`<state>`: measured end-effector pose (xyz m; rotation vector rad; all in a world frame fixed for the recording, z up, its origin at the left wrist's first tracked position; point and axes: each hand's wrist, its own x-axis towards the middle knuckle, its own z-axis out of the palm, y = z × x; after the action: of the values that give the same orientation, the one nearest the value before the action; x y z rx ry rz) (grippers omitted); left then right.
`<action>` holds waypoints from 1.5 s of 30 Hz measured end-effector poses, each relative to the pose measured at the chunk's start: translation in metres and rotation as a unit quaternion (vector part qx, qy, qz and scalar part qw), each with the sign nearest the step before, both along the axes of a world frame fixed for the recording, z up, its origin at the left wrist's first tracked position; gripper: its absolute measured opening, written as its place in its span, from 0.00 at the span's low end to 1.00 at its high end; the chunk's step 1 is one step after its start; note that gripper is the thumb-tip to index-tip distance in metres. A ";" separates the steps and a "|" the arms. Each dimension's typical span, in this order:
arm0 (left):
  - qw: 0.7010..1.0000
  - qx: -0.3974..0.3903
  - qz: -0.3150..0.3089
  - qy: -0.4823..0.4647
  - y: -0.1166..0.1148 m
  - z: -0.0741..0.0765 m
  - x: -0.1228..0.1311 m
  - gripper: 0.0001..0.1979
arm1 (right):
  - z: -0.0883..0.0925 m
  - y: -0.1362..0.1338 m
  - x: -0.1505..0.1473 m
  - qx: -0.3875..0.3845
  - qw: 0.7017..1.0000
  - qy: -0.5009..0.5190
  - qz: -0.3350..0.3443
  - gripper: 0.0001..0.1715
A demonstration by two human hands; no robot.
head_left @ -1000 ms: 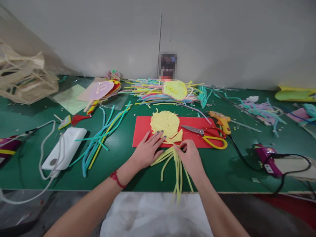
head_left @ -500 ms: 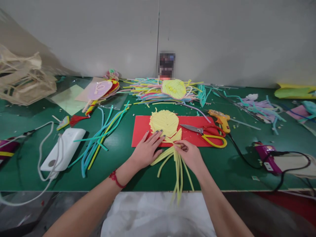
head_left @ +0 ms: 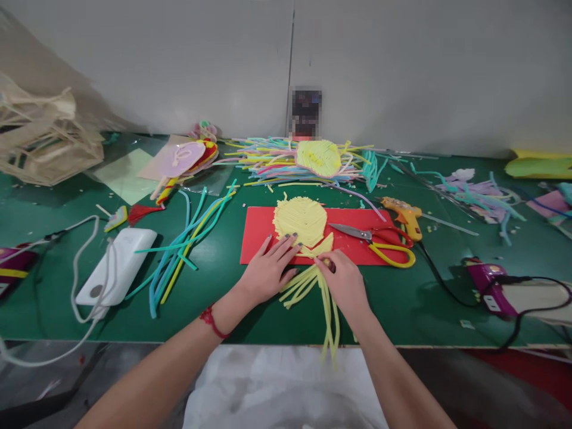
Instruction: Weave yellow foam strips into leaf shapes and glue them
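Note:
A round pale yellow piece of closely laid strips (head_left: 301, 217) lies on a red rectangular sheet (head_left: 255, 235). My left hand (head_left: 267, 273) rests flat, its fingers spread over the lower left edge of that piece and the sheet. At the lower right, my right hand (head_left: 344, 279) pinches a yellow strip, thumb against index finger; the pinched end is partly hidden. Loose yellow strips (head_left: 329, 316) fan out below both hands, some hanging past the table's front edge. Scissors (head_left: 379, 241) with red and yellow handles lie right of my right hand, partly on the sheet.
A yellow glue gun (head_left: 404, 215) with a black cord lies behind the scissors. Blue, green and yellow strips (head_left: 176, 256) lie left, beside a white power bank (head_left: 118, 271). At the back, a multicoloured strip pile (head_left: 263, 161) bears another yellow disc (head_left: 318, 158). A purple device (head_left: 490, 287) sits right.
The loose yellow strips below my hands have shifted and bunched closer together. My right hand keeps its pinch near the same spot; my left hand stays flat. The view has shifted slightly.

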<state>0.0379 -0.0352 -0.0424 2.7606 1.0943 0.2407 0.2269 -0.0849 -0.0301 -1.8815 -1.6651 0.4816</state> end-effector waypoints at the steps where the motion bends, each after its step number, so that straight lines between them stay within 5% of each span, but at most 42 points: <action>1: 1.000 -0.001 0.001 -0.001 0.000 0.000 0.000 0.24 | 0.000 0.000 0.001 0.000 1.000 0.003 0.004 0.16; 16: 1.000 -0.001 0.004 -0.009 0.000 0.002 0.000 0.24 | 0.004 -0.003 0.020 0.013 1.000 0.018 0.006 0.17; 20: 1.000 0.006 0.001 -0.006 -0.001 0.001 0.000 0.24 | 0.011 -0.007 0.040 -0.014 0.996 0.085 -0.005 0.18; 25: 1.000 0.019 -0.008 0.017 0.000 0.001 -0.001 0.26 | 0.020 -0.008 0.063 -0.031 0.966 0.239 -0.098 0.20; 30: 0.999 0.035 -0.009 0.028 0.000 0.002 -0.002 0.27 | 0.029 -0.007 0.072 0.027 0.949 0.291 -0.119 0.25; 38: 0.999 0.032 -0.012 0.024 0.000 0.001 -0.004 0.27 | 0.053 0.015 0.060 -0.033 0.961 0.274 -0.028 0.16; 45: 1.000 0.025 -0.009 0.001 -0.002 -0.002 -0.007 0.26 | 0.123 0.081 0.021 -0.038 0.946 0.294 0.130 0.14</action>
<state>0.0310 -0.0369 -0.0449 2.8131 1.0782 0.2672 0.2484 -0.0034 0.0928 -1.3720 -1.4894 1.1072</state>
